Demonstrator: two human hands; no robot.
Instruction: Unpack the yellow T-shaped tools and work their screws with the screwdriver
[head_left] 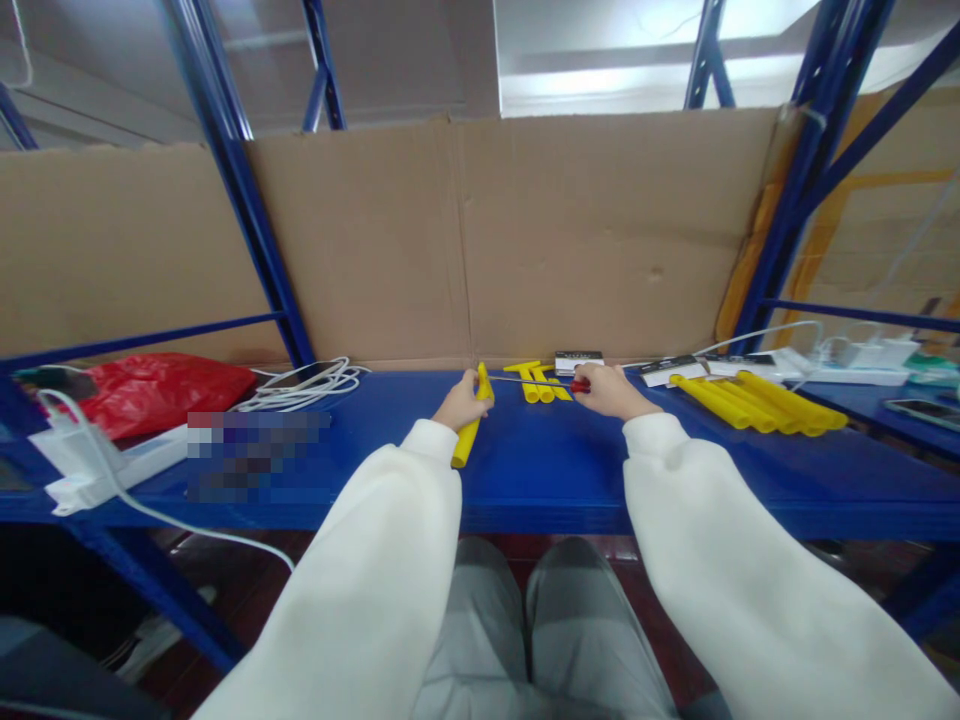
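Note:
My left hand [459,403] is closed around a yellow tube-like piece [466,446], which stands tilted, its narrower top showing above my fingers. In my right hand [611,392] is a screwdriver [579,386] with a red handle. Its thin metal shaft points left and reaches the upper part of the yellow piece; whether the tip sits in a screw is too small to tell. Just behind the shaft, between my hands, lie several smaller yellow T-shaped pieces [538,388].
Several yellow tubes [757,402] lie in a row on the blue table [540,480], right of my hands. A small black-and-white box [577,362] stands against the cardboard wall [600,240]. At left are a red bag [169,390], coiled white cable [319,385] and a power strip [142,462].

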